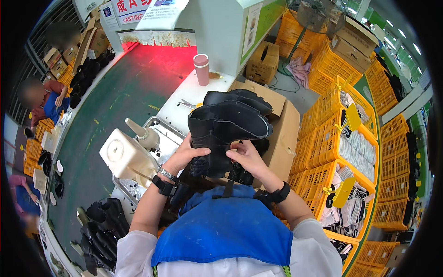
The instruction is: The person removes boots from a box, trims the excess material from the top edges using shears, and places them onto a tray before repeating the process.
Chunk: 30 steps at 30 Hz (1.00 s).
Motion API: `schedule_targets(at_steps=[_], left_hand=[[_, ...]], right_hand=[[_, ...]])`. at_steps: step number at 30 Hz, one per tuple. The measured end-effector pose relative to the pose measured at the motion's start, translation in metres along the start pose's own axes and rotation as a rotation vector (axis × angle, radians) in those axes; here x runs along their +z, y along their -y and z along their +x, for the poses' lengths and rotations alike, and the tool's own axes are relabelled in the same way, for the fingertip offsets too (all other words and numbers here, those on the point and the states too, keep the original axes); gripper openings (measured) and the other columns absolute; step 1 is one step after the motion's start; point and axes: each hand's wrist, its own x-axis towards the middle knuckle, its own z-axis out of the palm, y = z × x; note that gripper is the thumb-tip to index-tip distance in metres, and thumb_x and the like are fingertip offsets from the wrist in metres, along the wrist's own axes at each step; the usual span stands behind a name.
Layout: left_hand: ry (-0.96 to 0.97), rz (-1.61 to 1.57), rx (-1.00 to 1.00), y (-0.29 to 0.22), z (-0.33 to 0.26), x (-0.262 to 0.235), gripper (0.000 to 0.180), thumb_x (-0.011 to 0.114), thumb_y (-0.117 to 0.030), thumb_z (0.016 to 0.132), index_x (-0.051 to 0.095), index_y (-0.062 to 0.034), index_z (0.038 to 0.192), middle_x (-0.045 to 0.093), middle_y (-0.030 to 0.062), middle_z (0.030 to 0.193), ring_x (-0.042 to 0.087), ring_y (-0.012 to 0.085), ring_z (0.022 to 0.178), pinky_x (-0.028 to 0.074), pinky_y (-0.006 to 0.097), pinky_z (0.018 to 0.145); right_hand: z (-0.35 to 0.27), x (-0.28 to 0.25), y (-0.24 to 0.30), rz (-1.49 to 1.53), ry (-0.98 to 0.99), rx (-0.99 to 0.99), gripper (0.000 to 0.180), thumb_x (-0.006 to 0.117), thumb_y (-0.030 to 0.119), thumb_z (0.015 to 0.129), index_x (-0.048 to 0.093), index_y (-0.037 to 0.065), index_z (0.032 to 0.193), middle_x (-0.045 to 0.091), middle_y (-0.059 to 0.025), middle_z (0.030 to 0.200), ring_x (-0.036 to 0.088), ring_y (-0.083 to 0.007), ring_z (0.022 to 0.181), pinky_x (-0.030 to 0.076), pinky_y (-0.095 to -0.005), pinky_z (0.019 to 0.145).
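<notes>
A black boot (pixel 217 134) with a quilted patch is in front of me, between my two hands. My left hand (pixel 185 154) grips its left side, thumb lying across the dark surface. On the boot's right side, my right hand (pixel 248 159) pinches the edge with thumb and fingers. Just behind it, more black footwear (pixel 251 99) lies at an open cardboard box (pixel 282 134); the held boot partly covers it.
Left of my hands, a white plastic container (pixel 127 154) and a nozzled bottle (pixel 143 134) stand on a metal tray (pixel 168 127). Scissors (pixel 187 104) and a pink tumbler (pixel 201 69) rest beyond. A green conveyor (pixel 106 101) curves along the left, yellow crates (pixel 318 145) stack at right.
</notes>
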Motion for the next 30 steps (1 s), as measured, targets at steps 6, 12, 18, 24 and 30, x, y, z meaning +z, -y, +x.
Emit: schedule_targets(at_steps=[6,12,18,24,30], left_hand=[[0.010,0.320,0.044,-0.005,-0.009,-0.005,0.087,0.079,-0.013,0.066,0.028,0.0022,0.134,0.051,0.0123,0.122,0.048,0.0210,0.114,0.036,0.032,0.099],[-0.135,0.500,0.043,-0.014,-0.051,-0.015,0.095,0.082,-0.013,0.063,0.024,0.0014,0.137,0.046,0.0142,0.128,0.044,0.0200,0.118,0.034,0.032,0.101],[-0.238,0.538,0.024,-0.013,-0.109,-0.026,0.093,0.082,-0.007,0.062,0.026,-0.0036,0.137,0.047,0.0105,0.127,0.044,0.0186,0.119,0.033,0.032,0.103],[-0.420,0.482,0.156,0.015,-0.147,-0.005,0.101,0.080,-0.002,0.063,0.014,-0.0069,0.140,0.047,0.0172,0.128,0.048,0.0242,0.118,0.036,0.034,0.101],[-0.543,0.548,0.257,0.031,-0.172,0.002,0.099,0.078,-0.001,0.065,0.012,-0.0077,0.138,0.049,0.0203,0.125,0.051,0.0259,0.114,0.039,0.034,0.098]], right_hand=[[0.000,0.015,-0.013,-0.153,0.132,-0.071,0.041,0.069,0.018,0.082,0.053,-0.002,0.115,0.060,-0.0098,0.102,0.058,-0.0127,0.090,0.048,-0.0265,0.077],[0.000,-0.002,0.000,-0.348,0.279,-0.347,0.045,0.071,0.017,0.079,0.054,-0.002,0.116,0.061,-0.0060,0.110,0.058,-0.0135,0.092,0.049,-0.0273,0.079],[0.081,-0.048,-0.021,-0.611,0.223,-0.124,0.021,0.059,0.008,0.085,0.061,-0.005,0.101,0.066,-0.0080,0.083,0.061,-0.0109,0.077,0.050,-0.0266,0.070],[0.172,-0.008,-0.029,-0.548,0.313,-0.053,0.022,0.054,0.010,0.088,0.061,-0.003,0.103,0.063,-0.0038,0.076,0.059,-0.0098,0.069,0.048,-0.0244,0.065],[0.090,0.060,0.068,-0.202,0.825,-0.198,0.018,0.057,0.010,0.087,0.063,0.000,0.101,0.063,-0.0079,0.092,0.059,-0.0169,0.085,0.048,-0.0300,0.078]])
